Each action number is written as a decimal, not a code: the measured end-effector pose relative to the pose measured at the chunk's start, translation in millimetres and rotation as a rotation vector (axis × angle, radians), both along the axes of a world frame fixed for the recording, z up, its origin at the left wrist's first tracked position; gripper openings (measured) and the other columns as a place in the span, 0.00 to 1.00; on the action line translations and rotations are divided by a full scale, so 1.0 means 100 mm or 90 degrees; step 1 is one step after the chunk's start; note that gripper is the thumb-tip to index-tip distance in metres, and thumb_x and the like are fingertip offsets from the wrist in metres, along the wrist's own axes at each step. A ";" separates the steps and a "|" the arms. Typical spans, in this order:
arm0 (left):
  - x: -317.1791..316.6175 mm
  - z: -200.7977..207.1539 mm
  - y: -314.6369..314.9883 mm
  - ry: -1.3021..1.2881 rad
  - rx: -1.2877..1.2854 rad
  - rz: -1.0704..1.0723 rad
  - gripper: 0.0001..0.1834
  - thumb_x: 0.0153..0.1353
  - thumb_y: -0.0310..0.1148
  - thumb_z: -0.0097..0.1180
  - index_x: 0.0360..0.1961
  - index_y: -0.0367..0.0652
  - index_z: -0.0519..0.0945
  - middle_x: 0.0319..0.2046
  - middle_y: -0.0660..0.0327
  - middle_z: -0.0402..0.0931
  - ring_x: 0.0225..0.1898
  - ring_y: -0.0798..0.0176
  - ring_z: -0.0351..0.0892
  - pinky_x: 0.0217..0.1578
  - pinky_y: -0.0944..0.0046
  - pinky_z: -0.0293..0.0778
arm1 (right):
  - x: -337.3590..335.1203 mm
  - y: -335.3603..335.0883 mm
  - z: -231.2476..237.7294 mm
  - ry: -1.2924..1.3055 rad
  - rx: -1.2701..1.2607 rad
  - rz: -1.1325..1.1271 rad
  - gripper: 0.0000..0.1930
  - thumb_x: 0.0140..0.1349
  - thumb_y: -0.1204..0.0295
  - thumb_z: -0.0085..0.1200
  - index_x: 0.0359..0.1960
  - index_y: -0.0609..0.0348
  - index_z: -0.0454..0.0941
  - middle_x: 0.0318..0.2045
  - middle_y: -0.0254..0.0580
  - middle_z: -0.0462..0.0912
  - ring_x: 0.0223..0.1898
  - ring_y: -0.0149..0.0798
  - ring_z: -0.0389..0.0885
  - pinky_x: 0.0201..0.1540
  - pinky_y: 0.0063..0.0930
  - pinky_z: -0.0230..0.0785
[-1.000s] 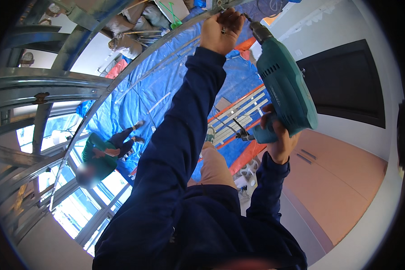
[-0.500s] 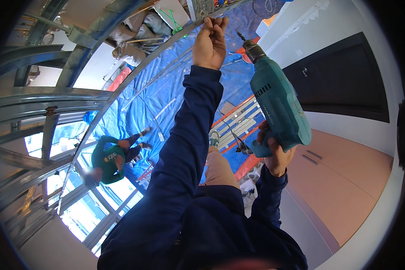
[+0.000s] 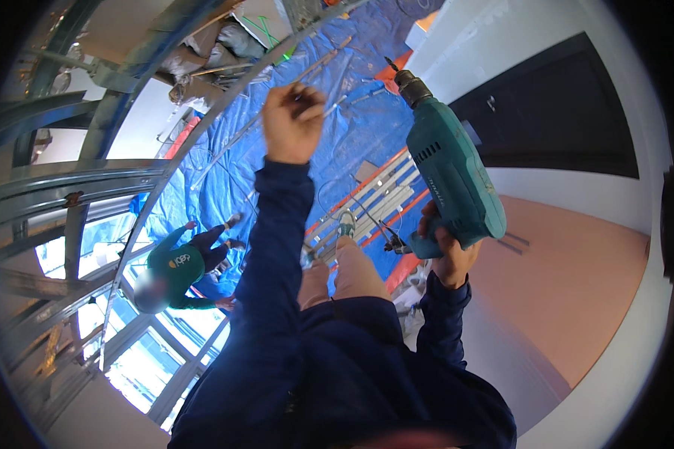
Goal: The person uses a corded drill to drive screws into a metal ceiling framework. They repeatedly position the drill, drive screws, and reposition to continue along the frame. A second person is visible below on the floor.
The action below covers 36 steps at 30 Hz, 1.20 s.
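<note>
Blue sheet [image 3: 359,127] covers the floor, with a metal frame [image 3: 90,179] at left and a dark door [image 3: 554,108] at right. The right hand [image 3: 452,258] has its fingers wrapped on the drill [image 3: 457,172], right of the raised left hand [image 3: 292,123]. The left fingers are curled; whether they pinch something, I cannot tell. For good handling, the bit [image 3: 392,66] should point away from that hand.
</note>
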<state>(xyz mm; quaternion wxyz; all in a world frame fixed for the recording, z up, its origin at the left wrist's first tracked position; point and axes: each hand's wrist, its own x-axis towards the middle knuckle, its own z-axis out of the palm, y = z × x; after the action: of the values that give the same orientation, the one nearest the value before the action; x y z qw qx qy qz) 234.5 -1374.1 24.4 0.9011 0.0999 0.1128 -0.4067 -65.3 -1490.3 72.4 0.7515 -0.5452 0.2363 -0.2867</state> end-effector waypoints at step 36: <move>-0.05 0.94 1.88 -0.561 0.435 0.018 0.20 0.80 0.32 0.41 0.66 0.39 0.75 0.23 0.72 0.55 0.20 0.80 0.50 0.20 0.74 0.49 | -0.33 0.71 0.36 0.017 -0.095 -0.118 0.31 0.59 0.65 0.59 0.62 0.69 0.67 0.43 0.53 0.79 0.34 0.39 0.79 0.32 0.28 0.73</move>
<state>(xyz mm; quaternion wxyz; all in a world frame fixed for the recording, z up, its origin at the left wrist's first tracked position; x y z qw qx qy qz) 229.6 -1186.2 118.4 0.7849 0.5452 -0.1482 -0.2545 -98.3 -1419.8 108.8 0.6758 -0.5792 0.2738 -0.3644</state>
